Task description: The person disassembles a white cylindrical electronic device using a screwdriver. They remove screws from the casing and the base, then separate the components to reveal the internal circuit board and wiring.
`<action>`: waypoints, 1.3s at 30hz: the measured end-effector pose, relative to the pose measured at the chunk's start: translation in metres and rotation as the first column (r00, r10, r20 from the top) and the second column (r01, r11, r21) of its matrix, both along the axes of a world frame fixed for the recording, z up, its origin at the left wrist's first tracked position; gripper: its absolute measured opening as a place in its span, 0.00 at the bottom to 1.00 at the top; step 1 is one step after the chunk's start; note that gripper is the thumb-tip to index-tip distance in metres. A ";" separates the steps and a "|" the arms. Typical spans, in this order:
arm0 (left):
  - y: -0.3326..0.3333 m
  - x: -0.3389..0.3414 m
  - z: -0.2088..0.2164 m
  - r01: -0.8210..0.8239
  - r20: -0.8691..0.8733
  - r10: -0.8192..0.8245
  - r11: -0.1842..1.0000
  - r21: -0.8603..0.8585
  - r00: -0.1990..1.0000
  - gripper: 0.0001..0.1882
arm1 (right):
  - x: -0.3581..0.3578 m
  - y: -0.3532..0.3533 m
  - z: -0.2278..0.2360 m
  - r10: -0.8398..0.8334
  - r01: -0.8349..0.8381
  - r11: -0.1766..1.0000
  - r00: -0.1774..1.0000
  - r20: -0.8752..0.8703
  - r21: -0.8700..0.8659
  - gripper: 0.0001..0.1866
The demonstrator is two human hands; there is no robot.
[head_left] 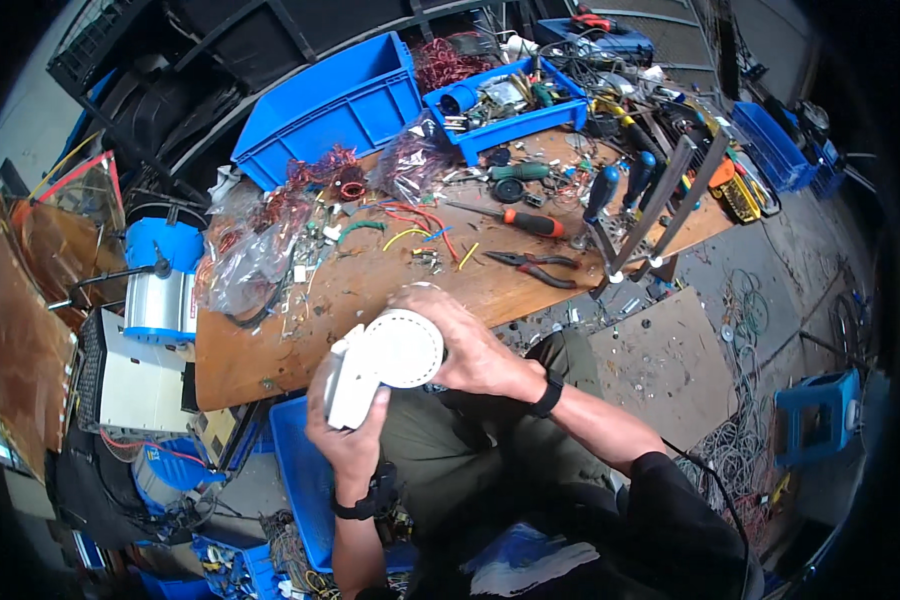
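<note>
Above my lap, both hands hold a white plastic device (402, 348) with a round, slotted head and a flat rectangular box at its side; it looks like a track light. My left hand (345, 430) is closed round the box part. The fingers of my right hand (473, 350) wrap the far and right side of the round head, and some of them are hidden behind it. Beyond the device on the wooden table (260, 350) lie pliers (535, 266) with dark handles, a screwdriver (533, 223) with an orange and black handle, and a green-handled screwdriver (518, 173).
A deep blue bin (335, 110) and a blue tray (515, 125) of parts stand at the back. An upright metal stand (660, 205) rises at the table's right edge. Loose wires (410, 225) and clear bags (255, 265) litter the table. Below it sits another blue bin (300, 480).
</note>
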State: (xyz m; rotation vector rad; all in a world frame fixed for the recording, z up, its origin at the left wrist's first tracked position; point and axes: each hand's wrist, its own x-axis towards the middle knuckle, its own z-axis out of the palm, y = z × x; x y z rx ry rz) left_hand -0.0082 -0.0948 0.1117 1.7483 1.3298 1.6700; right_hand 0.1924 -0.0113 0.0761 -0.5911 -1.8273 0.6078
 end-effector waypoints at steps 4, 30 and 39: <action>0.018 -0.032 -0.003 -0.100 0.146 0.111 0.992 -0.077 0.983 0.29 | -0.020 0.013 0.011 0.083 -0.078 0.982 0.996 0.018 -0.170 0.53; 0.042 -0.046 -0.034 0.053 0.653 0.038 0.991 -0.119 0.756 0.39 | -0.005 -0.018 -0.040 0.127 -0.184 0.811 0.982 -0.139 -0.556 0.40; 0.090 -0.062 -0.050 -0.205 0.162 0.211 0.977 -0.053 0.964 0.45 | 0.087 -0.004 -0.058 -0.294 0.327 0.858 0.945 0.144 -0.397 0.20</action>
